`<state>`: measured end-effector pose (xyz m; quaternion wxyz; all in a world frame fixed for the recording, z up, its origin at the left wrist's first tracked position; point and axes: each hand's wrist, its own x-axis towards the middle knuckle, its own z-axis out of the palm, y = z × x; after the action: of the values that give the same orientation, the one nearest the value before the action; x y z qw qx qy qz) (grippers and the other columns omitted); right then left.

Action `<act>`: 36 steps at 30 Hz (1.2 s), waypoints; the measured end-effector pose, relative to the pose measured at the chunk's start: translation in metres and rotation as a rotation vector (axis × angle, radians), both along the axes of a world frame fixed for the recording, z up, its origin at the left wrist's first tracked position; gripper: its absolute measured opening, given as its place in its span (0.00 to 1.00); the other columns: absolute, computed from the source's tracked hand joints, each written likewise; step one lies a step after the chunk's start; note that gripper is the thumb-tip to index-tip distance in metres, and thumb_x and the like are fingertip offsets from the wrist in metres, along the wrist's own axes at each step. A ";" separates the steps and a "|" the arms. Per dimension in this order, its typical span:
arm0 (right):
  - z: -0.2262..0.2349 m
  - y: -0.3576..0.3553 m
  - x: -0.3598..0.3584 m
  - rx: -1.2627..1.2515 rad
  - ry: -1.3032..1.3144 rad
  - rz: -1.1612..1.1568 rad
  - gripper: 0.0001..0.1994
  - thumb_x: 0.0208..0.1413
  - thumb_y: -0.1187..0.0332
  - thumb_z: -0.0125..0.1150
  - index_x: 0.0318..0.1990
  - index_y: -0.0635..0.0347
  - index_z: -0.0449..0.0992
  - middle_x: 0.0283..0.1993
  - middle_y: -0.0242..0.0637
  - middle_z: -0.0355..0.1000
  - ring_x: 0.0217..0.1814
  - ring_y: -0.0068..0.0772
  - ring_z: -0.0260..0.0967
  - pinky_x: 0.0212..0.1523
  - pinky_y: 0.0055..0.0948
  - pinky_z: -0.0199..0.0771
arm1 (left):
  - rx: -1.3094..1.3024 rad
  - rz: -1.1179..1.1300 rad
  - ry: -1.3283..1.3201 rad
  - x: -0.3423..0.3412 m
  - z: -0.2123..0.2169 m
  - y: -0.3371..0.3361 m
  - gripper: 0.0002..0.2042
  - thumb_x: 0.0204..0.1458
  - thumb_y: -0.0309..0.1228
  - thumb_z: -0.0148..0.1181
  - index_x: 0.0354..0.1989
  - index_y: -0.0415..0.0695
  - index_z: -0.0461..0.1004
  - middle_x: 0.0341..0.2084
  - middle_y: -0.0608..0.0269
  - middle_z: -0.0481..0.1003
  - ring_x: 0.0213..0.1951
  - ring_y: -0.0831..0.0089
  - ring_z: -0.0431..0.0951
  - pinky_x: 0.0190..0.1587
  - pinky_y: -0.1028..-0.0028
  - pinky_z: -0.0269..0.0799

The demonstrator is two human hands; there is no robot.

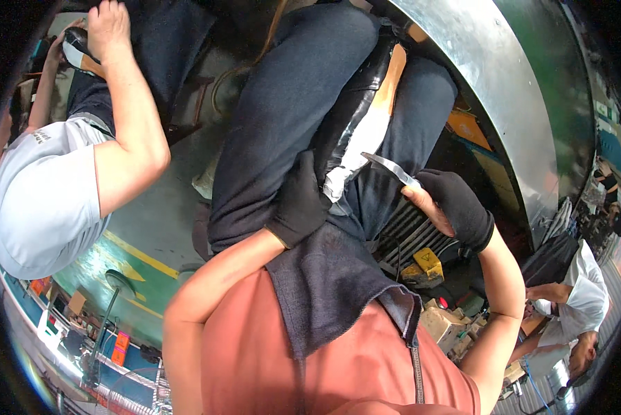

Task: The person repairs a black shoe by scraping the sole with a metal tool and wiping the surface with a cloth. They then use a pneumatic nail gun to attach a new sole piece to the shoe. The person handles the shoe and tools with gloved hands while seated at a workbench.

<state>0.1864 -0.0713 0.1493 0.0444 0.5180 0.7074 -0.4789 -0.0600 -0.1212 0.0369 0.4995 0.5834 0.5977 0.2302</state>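
black-gloved right hand (455, 204) is closed around a metal blade (392, 169), its tip at the black and white piece (362, 131) lying on the lap. gloved left hand (300, 200) presses flat on that piece. a co-worker in grey (44, 194) sits to the left.

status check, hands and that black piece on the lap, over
Left hand gloved, pressing black-and-white workpiece on lap. Right hand gloved, gripping curved blade at its edge. Nothing between blade and workpiece.
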 end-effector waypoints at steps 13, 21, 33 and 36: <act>-0.034 -0.029 -0.079 -0.054 0.416 -0.818 0.20 0.48 0.65 0.71 0.45 0.65 0.73 0.38 0.31 0.74 0.38 0.19 0.68 0.42 0.23 0.70 | 0.094 0.049 0.002 0.004 0.036 0.009 0.24 0.45 0.37 0.66 0.45 0.37 0.65 0.29 0.43 0.73 0.32 0.45 0.75 0.34 0.58 0.70; -0.038 -0.034 -0.080 -0.106 0.384 -0.820 0.24 0.45 0.66 0.72 0.48 0.66 0.72 0.42 0.33 0.75 0.42 0.23 0.70 0.47 0.25 0.70 | 0.142 -0.012 0.018 0.000 0.031 0.003 0.28 0.41 0.41 0.69 0.47 0.39 0.64 0.30 0.45 0.75 0.31 0.45 0.77 0.33 0.56 0.72; -0.044 -0.042 -0.049 -0.072 0.338 -0.743 0.11 0.57 0.63 0.60 0.40 0.62 0.73 0.31 0.27 0.72 0.33 0.19 0.67 0.37 0.23 0.68 | 0.106 -0.018 0.055 0.004 0.042 0.011 0.29 0.38 0.42 0.71 0.46 0.39 0.65 0.29 0.47 0.74 0.29 0.51 0.77 0.31 0.59 0.72; -0.026 -0.035 -0.016 -0.082 0.270 -0.521 0.15 0.63 0.59 0.50 0.33 0.63 0.71 0.25 0.31 0.66 0.27 0.24 0.61 0.32 0.29 0.65 | 0.040 0.039 0.013 0.003 0.045 0.012 0.27 0.39 0.37 0.72 0.44 0.39 0.66 0.30 0.49 0.73 0.30 0.54 0.76 0.34 0.62 0.71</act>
<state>0.1708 -0.1062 0.1230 -0.1533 0.6115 0.5301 -0.5670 -0.0572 -0.1094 0.0819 0.4792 0.5828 0.6076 0.2480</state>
